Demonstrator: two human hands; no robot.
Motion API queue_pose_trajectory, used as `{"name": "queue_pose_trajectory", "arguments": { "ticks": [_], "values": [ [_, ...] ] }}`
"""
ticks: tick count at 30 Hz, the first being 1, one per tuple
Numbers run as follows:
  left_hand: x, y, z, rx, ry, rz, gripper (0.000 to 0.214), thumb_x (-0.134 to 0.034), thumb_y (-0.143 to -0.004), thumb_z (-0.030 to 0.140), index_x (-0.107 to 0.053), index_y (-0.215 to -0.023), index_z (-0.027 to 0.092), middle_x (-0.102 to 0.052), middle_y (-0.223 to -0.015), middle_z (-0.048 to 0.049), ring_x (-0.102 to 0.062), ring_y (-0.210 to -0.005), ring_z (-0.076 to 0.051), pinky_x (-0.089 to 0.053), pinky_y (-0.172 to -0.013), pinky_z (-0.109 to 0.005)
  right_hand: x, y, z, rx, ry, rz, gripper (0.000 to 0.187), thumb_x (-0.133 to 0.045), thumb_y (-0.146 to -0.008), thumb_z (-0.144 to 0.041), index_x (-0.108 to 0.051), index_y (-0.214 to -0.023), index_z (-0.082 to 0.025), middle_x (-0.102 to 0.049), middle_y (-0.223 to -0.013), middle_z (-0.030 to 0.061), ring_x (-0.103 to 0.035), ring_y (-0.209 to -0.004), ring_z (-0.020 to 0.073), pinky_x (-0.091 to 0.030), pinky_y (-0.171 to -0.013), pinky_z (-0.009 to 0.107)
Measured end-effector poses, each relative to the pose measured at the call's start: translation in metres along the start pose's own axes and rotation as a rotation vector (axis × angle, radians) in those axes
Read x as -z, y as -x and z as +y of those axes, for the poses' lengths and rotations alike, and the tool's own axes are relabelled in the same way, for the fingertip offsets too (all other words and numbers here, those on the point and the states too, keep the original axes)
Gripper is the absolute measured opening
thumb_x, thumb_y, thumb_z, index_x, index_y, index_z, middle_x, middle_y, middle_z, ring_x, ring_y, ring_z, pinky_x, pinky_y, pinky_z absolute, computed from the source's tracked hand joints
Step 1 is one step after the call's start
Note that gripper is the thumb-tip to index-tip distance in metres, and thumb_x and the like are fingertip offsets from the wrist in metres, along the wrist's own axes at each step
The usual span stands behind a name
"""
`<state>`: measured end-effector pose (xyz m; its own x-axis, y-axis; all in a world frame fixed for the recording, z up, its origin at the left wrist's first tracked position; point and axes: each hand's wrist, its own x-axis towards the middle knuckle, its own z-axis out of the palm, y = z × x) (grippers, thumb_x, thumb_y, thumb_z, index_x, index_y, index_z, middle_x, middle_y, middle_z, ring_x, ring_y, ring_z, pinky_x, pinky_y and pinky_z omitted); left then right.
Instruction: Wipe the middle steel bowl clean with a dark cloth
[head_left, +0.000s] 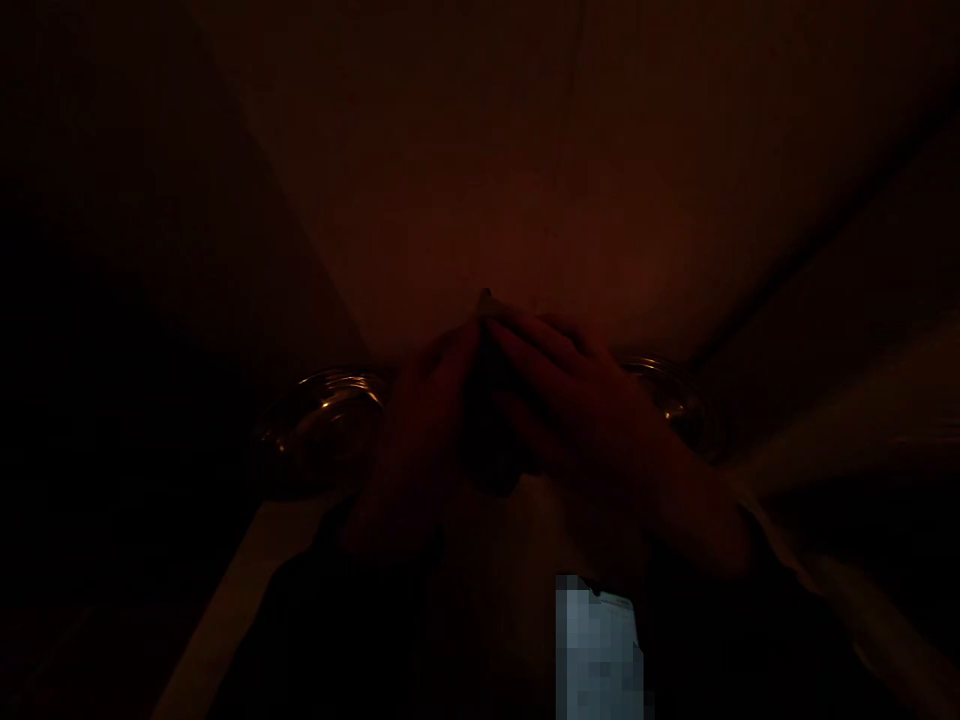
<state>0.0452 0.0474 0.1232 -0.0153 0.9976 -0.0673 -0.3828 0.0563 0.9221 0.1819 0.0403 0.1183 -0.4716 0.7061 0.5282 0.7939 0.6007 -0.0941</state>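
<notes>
wide, straight-edged surface (450, 170) spreads beyond left hand (427, 410) and right hand (581, 385), both gripping a dark object (489, 445)

Shiny round dish (330, 425) at left, second dish (675, 415) at right, lit screen (600, 650) nearer

The left sleeve (307, 625) and right sleeve (750, 635) look nearly black, ending behind bare wrists (667, 480); gloom hides the cloth's finer detail.
</notes>
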Motion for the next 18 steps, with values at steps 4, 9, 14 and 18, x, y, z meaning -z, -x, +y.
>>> {"name": "queue_pose_trajectory", "arguments": {
  "ticks": [4,9,14,18],
  "values": [
    [-0.004,0.000,0.000,0.053,-0.022,0.018,0.028,-0.060,-0.083,0.037,-0.069,-0.103,0.019,-0.071,-0.106,-0.0060,-0.065,-0.101,-0.021,-0.051,-0.077,-0.027,0.001,-0.001,0.005,-0.078,-0.010,-0.006,0.050,-0.040,-0.096,-0.033,-0.041,-0.141,-0.010,-0.047,-0.144,0.0130,-0.046,-0.123,0.0321,-0.045,-0.100,0.053],
    [0.001,0.001,0.000,0.020,0.009,0.034,0.021,-0.057,-0.086,0.037,-0.071,-0.090,0.021,-0.073,-0.092,0.0004,-0.066,-0.092,-0.016,-0.050,-0.075,-0.022,0.006,0.003,-0.007,0.082,0.049,-0.049,0.050,-0.045,-0.094,-0.026,-0.044,-0.140,-0.009,-0.045,-0.145,0.0140,-0.039,-0.129,0.0334,-0.045,-0.102,0.052],
    [0.000,0.002,0.003,0.050,0.011,0.037,0.020,-0.061,-0.084,0.037,-0.073,-0.089,0.021,-0.073,-0.086,0.0020,-0.067,-0.083,-0.013,-0.050,-0.068,-0.019,0.005,0.002,-0.006,0.001,0.077,-0.016,0.049,-0.045,-0.095,-0.030,-0.044,-0.141,-0.013,-0.045,-0.146,0.0117,-0.041,-0.127,0.0334,-0.047,-0.099,0.053],
    [-0.003,0.001,0.005,0.130,-0.017,0.058,0.022,-0.063,-0.082,0.035,-0.072,-0.092,0.018,-0.073,-0.094,-0.0050,-0.067,-0.089,-0.019,-0.051,-0.070,-0.024,0.005,0.000,-0.002,-0.123,0.094,-0.010,0.053,-0.039,-0.097,-0.036,-0.041,-0.142,-0.008,-0.048,-0.143,0.0154,-0.049,-0.119,0.0338,-0.049,-0.096,0.055]
  ]
}}
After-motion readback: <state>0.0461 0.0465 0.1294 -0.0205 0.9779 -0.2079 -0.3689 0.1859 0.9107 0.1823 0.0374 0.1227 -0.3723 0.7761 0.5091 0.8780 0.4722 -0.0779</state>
